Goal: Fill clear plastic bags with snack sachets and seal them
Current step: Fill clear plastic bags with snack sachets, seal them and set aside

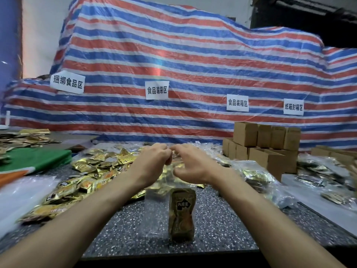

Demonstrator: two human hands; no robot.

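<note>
A clear plastic bag (pixel 156 207) hangs upright in front of me, its bottom near the speckled table (pixel 123 235). Inside it, on the right side, stands a gold snack sachet (pixel 181 213). My left hand (pixel 152 163) and my right hand (pixel 191 163) are raised side by side, and each pinches the bag's top edge between fingertips and thumb. A heap of loose gold sachets (pixel 90 175) lies on the table to the left of the bag.
Brown cardboard boxes (pixel 266 146) are stacked at the back right. Filled clear bags (pixel 257 176) lie to the right. A green and orange cloth (pixel 32 159) covers the table's left. More sachets (pixel 25 138) lie far left. A striped tarpaulin (pixel 173 64) with paper labels rises behind.
</note>
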